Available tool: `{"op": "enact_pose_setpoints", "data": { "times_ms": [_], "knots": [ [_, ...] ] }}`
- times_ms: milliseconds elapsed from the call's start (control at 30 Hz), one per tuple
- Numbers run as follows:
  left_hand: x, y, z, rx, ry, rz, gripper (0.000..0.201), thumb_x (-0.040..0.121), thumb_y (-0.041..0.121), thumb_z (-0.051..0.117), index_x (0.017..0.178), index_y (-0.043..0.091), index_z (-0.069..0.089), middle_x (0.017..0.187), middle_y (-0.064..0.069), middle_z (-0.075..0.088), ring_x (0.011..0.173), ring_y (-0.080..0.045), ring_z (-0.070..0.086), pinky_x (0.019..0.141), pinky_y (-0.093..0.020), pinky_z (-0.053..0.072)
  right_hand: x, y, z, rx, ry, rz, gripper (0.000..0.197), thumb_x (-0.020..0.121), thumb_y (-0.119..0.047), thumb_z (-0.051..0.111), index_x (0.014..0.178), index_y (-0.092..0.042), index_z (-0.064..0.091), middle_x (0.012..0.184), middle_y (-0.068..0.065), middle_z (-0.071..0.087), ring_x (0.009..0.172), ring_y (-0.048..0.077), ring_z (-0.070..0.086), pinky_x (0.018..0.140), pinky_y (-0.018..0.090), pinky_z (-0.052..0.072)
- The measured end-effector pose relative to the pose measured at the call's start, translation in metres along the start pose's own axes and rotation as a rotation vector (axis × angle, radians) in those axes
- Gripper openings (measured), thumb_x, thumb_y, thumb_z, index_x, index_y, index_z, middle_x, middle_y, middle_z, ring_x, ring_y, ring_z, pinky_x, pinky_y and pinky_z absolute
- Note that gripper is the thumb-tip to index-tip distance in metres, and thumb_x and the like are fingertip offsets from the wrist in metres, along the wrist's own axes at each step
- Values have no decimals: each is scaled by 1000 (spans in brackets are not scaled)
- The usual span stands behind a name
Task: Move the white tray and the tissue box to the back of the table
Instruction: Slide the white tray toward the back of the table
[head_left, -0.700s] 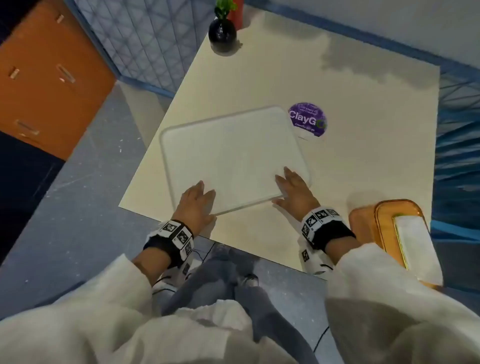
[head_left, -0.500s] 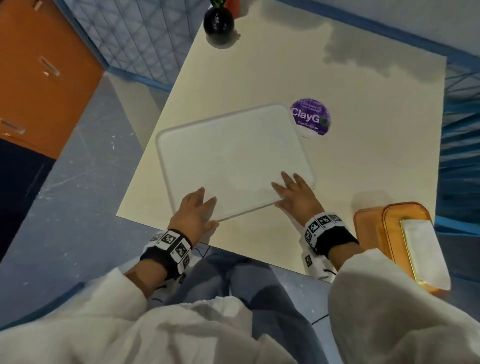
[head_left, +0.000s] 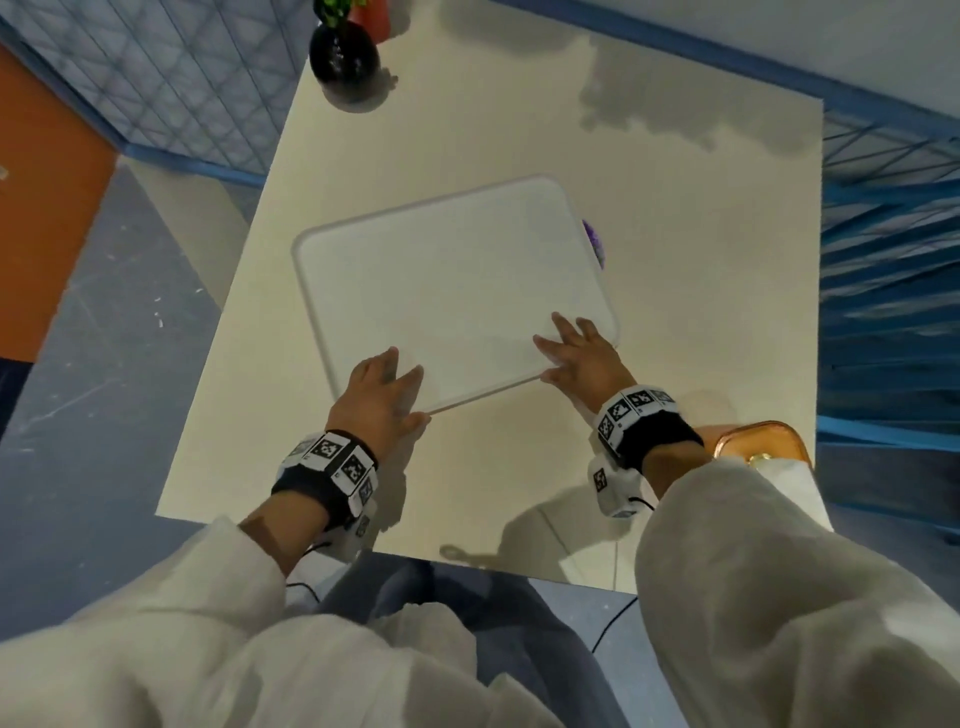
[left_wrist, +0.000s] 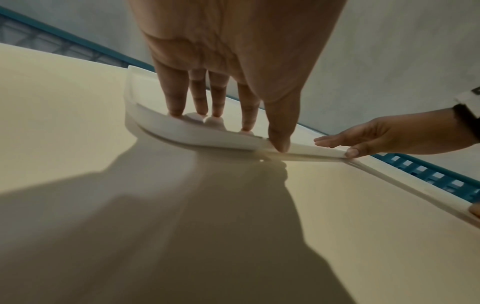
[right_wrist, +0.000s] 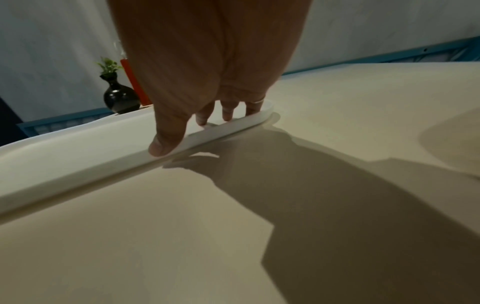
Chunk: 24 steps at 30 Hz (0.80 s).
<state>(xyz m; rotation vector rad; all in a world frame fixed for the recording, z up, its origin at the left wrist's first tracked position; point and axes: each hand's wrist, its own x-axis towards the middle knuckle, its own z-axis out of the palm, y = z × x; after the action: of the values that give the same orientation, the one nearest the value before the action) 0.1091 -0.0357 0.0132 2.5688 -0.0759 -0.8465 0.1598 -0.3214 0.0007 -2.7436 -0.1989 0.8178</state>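
Observation:
The white tray (head_left: 452, 291) lies flat in the middle of the cream table (head_left: 701, 234). My left hand (head_left: 400, 374) rests on its near left corner, fingers straight on the tray floor and thumb against the near rim. My right hand (head_left: 566, 343) lies the same way on the near right corner. In the left wrist view my left hand (left_wrist: 233, 127) presses its fingertips into the tray (left_wrist: 182, 131). In the right wrist view my right hand (right_wrist: 192, 131) has its thumb on the tray rim (right_wrist: 78, 164). The orange tissue box (head_left: 758, 441) sits at the near right corner, mostly hidden by my right sleeve.
A black vase (head_left: 343, 52) with a green sprig stands at the table's far left corner, with a red object (head_left: 371, 15) behind it. A purple disc (head_left: 595, 244) peeks out from under the tray's right edge. Bare tabletop stretches beyond the tray to the far edge.
The tray has slid away from me towards the back and now covers most of the purple disc. Both hands moved forward with it, still flat on its near edge.

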Motion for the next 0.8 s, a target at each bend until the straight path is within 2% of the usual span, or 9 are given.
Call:
{"op": "enact_pose_setpoints", "data": {
  "times_ms": [300, 633, 799],
  "knots": [
    [80, 52, -31, 17, 30, 53, 60, 81, 41, 56, 136, 28, 34, 155, -6, 16, 140, -27, 12, 109, -46, 34, 55, 51, -62, 65, -33, 34, 54, 87, -27, 58, 136, -24, 37, 156, 8, 12, 142, 35, 6, 117, 46, 15],
    [156, 95, -58, 54, 50, 117, 60, 80, 42, 56, 134, 27, 36, 150, -6, 22, 137, -27, 17, 105, -45, 37, 106, 102, -105, 119, 26, 46, 52, 85, -25, 60, 134, -23, 41, 156, 9, 16, 142, 36, 7, 116, 51, 18],
    [193, 108, -76, 66, 41, 150, 61, 80, 42, 57, 135, 29, 36, 153, -5, 19, 139, -27, 15, 110, -44, 30, 124, 115, -123, 178, 78, 78, 51, 86, -20, 60, 133, -22, 42, 155, 9, 16, 142, 35, 6, 117, 47, 16]
  ]
}}
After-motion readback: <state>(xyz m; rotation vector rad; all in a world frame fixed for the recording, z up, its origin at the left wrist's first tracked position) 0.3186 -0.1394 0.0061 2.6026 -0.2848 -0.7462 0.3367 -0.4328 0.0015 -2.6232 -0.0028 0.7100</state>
